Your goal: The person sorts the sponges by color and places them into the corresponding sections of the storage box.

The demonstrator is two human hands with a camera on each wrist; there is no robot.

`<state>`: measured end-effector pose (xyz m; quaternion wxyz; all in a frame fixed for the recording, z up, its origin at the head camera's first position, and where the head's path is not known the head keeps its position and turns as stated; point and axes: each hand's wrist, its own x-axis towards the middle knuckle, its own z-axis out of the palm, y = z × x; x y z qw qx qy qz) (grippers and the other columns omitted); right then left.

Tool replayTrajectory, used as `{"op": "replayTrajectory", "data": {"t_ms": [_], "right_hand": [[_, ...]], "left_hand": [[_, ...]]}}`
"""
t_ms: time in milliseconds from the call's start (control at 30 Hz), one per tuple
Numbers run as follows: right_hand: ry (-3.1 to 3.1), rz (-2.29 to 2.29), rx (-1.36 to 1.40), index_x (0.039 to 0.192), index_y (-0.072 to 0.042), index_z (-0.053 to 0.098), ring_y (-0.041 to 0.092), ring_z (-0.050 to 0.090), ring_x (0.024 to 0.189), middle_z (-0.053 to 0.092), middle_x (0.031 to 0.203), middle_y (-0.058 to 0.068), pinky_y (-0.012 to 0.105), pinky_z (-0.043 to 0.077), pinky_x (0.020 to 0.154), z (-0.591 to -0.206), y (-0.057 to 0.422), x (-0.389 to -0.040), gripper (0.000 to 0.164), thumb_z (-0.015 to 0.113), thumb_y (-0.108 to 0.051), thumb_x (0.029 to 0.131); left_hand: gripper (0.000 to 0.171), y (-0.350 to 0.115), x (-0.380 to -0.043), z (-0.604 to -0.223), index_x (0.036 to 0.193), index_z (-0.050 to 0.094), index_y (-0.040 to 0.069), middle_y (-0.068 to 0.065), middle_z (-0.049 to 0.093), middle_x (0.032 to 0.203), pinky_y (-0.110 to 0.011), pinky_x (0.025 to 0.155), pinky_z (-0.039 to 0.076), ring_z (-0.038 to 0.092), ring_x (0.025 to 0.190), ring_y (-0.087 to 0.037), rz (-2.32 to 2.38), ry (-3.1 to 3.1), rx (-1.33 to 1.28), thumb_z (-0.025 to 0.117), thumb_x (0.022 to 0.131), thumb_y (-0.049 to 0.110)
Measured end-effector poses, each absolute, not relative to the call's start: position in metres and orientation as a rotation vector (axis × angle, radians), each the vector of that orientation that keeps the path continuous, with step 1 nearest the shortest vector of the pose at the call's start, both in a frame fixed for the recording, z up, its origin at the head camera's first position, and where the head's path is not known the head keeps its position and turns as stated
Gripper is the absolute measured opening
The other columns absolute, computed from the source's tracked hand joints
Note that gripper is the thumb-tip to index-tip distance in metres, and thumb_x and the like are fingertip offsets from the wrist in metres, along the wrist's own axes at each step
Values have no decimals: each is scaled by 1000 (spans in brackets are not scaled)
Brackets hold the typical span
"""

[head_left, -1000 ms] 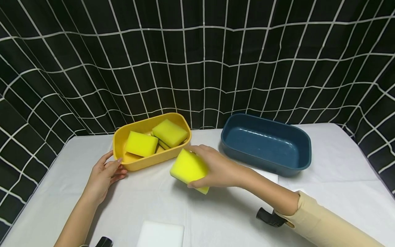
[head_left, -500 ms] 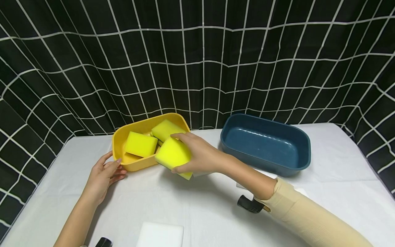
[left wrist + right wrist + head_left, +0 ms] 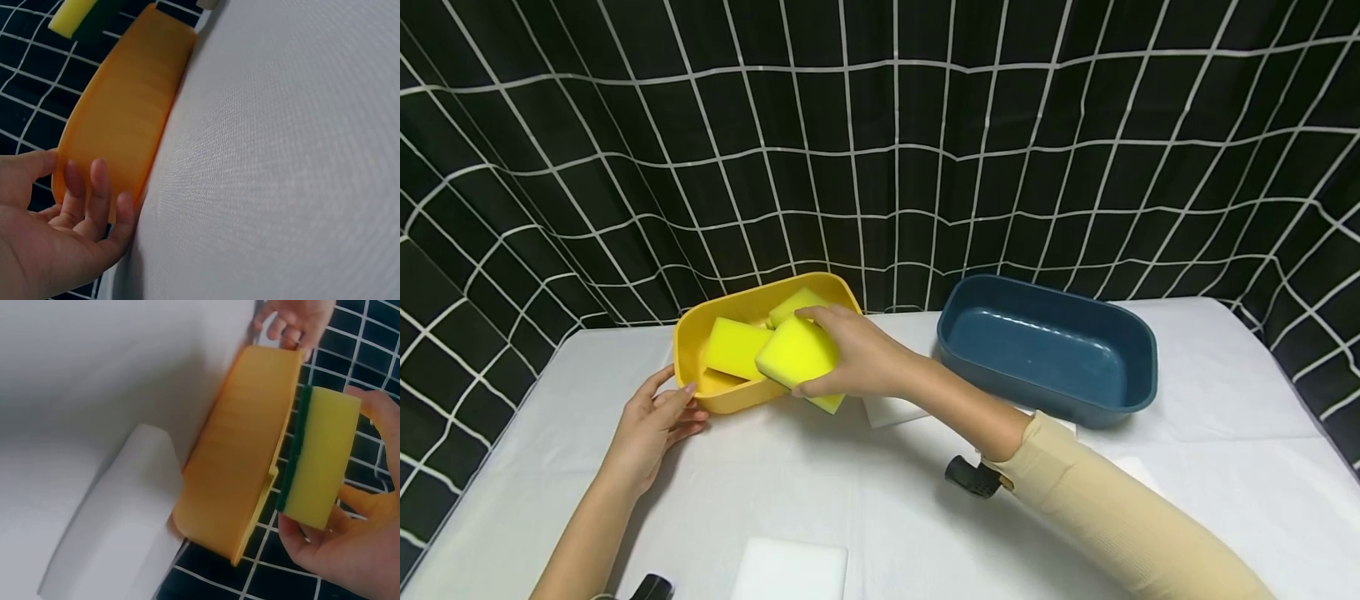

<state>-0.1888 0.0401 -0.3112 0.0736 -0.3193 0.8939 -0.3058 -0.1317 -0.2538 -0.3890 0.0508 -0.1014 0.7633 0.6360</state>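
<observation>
My right hand [image 3: 868, 354] grips a yellow sponge [image 3: 797, 350] with a green scouring layer underneath, tilted above the front rim of the yellow tub [image 3: 730, 404]. In the right wrist view, thumb and fingers hold this sponge by its edges, close beside the tub's rim. Inside the tub lie a yellow sponge [image 3: 733, 343] at the left and another sponge [image 3: 801, 300] behind, partly hidden by the held one. My left hand [image 3: 651, 429] holds the tub's front left corner, its thumb at the rim and its fingers against the outer wall [image 3: 119, 119].
A dark blue tub [image 3: 1045, 396] stands at the back right with nothing in it. A white block [image 3: 790, 571] lies at the front edge of view. Other white pieces [image 3: 891, 410] lie partly under the right forearm. A black gridded curtain [image 3: 880, 167] rises behind the white-covered table.
My right hand has carried the sponge left and away from me, from the table in front to over the yellow tub's front rim. The left hand has stayed at the tub's corner.
</observation>
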Motion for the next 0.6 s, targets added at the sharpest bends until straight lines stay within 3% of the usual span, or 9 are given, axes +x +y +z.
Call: {"op": "replayTrajectory", "data": {"t_ms": [600], "right_hand": [[2706, -888, -903, 161, -7, 40, 28, 52, 129, 52, 151, 14, 40, 51, 107, -309, 9, -206, 91, 86, -34, 87]], "left_hand": [[73, -255, -132, -389, 169, 10, 6, 11, 64, 94, -18, 84, 61, 70, 85, -3, 1939, 2319, -302, 52, 113, 26]]}}
